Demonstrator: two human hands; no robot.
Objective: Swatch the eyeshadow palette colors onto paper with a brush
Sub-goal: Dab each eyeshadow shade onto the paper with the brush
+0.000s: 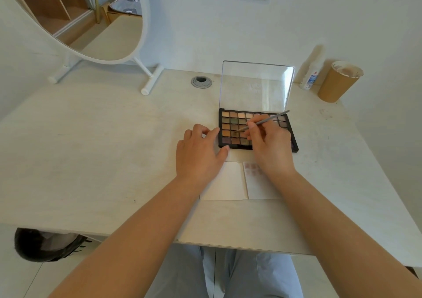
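A black eyeshadow palette (230,124) with several brown, green and gold pans lies open on the table, its clear lid (255,87) standing upright. My right hand (270,142) pinches a thin grey brush (269,120) whose tip touches a pan in the palette's left half. My left hand (198,151) rests flat on the table, with its fingertips and thumb at the palette's left edge. Two sheets of white paper (228,181) lie just in front of the palette; the right sheet (255,183) carries several faint reddish swatches, partly hidden by my right wrist.
A round white-framed mirror (141,35) stands at the back left. A cable grommet (201,81) sits behind the palette. A brown paper cup (338,83) and a white bottle (312,71) stand at the back right. The table's front edge (137,236) runs above my knees.
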